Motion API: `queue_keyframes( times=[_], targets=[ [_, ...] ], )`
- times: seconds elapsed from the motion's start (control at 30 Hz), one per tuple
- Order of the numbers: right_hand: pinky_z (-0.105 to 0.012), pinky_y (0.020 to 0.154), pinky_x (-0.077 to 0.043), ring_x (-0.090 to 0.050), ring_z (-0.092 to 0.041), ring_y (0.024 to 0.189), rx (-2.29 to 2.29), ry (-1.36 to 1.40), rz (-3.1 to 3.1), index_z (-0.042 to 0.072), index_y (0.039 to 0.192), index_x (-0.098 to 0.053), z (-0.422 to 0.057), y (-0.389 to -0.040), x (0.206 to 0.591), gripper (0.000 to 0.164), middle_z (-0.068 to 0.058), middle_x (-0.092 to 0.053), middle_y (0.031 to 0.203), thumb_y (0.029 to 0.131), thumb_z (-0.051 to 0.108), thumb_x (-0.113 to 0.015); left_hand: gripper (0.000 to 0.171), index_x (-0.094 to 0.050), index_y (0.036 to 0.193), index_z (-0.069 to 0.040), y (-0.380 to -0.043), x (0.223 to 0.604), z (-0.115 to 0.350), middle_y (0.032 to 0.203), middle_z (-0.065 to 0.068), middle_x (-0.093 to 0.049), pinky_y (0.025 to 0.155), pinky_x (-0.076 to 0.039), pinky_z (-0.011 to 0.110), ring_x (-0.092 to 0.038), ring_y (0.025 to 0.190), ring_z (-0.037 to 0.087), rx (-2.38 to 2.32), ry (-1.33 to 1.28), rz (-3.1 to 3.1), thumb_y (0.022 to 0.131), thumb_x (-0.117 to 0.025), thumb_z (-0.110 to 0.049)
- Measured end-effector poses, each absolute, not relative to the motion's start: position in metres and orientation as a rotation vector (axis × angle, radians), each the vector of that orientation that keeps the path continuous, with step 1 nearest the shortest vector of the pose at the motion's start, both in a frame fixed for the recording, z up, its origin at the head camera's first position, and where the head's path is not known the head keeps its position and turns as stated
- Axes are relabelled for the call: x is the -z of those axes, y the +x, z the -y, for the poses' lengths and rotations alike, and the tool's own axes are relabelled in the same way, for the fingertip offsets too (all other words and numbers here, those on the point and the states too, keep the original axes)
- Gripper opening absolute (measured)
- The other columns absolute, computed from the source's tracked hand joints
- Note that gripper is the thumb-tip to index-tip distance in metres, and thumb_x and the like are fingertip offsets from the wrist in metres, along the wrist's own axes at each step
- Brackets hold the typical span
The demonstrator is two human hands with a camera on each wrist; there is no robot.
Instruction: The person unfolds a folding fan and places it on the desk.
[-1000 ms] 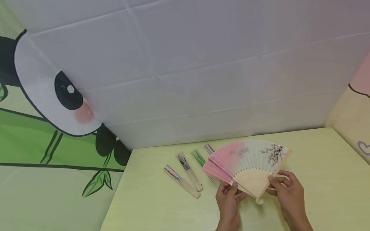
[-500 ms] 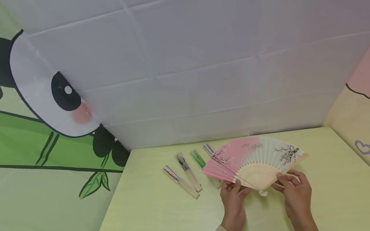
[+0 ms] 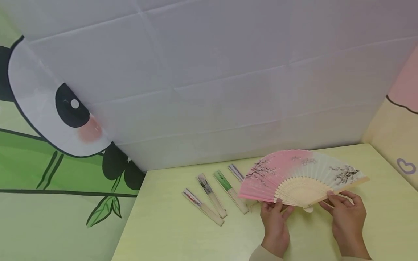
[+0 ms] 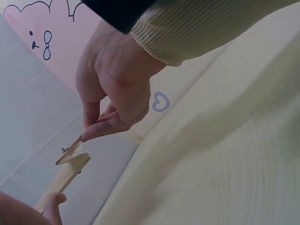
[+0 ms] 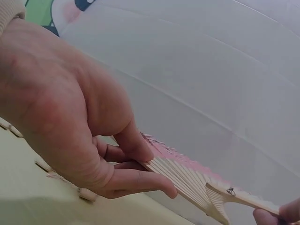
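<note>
A folding fan (image 3: 294,166), pink at left fading to white at right with dark blossom branches and pale bamboo ribs, is widely spread above the table. My left hand (image 3: 275,226) pinches its left guard stick between thumb and fingers. On the opposite side, my right hand (image 3: 349,217) pinches the right guard stick. The pivot end points toward me between the hands. Across the left wrist view, the right hand (image 4: 117,84) grips one stick of the fan (image 4: 65,178), seen from the pivot end. The right wrist view shows the left hand (image 5: 70,108) on the ribs' pink side.
Several folded fans lie on the pale yellow table (image 3: 173,239), left of the hands: one with red print (image 3: 202,206), a grey one (image 3: 211,195), a green one (image 3: 231,192) and a purple one (image 3: 236,172). A white cloth wall (image 3: 212,108) stands behind.
The fan has spread wider, its right edge swinging right and down as my right hand moved right. My left hand has also shifted right, uncovering more of the green folded fan.
</note>
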State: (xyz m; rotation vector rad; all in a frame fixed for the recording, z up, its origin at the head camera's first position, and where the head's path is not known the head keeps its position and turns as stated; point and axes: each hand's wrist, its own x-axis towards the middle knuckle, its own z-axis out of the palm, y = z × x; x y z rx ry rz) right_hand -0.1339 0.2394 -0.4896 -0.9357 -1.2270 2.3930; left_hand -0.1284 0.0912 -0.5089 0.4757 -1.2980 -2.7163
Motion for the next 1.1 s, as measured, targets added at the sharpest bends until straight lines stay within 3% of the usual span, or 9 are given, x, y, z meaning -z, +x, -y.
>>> queue_keyframes(
  times=[0.57,0.93,1.1],
  targets=[
    [-0.025,0.053,-0.061,-0.069,-0.011,0.054,-2.373,-0.988,1.140,0.012,0.111,-0.047,-0.286,-0.155,0.496,0.032,-0.001,-0.063,0.069,0.096,-0.007,-0.068,0.015,-0.062,0.114,0.010,-0.148,0.514,-0.124,0.103,0.022,-0.072,0.094,-0.062,0.050,-0.074,0.093,0.031,2.842,0.612,1.408,0.107,-0.050,0.003],
    [-0.024,0.054,-0.061,-0.071,-0.010,0.054,-2.343,-1.003,1.324,0.013,0.115,-0.049,-0.319,-0.169,0.510,0.033,0.003,-0.065,0.068,0.096,-0.005,-0.069,0.022,-0.058,0.123,0.008,-0.154,0.522,-0.127,0.118,0.023,-0.066,0.108,-0.053,0.055,-0.067,0.111,0.036,3.079,0.510,1.427,0.109,-0.047,-0.005],
    [-0.024,0.056,-0.062,-0.071,-0.008,0.054,-2.333,-1.021,1.418,0.015,0.115,-0.048,-0.330,-0.174,0.513,0.029,0.005,-0.064,0.068,0.099,-0.002,-0.066,0.040,-0.045,0.135,0.017,-0.156,0.520,-0.127,0.130,0.034,-0.056,0.116,-0.042,0.064,-0.053,0.128,0.055,3.201,0.537,1.316,0.109,-0.044,-0.013]
  ],
)
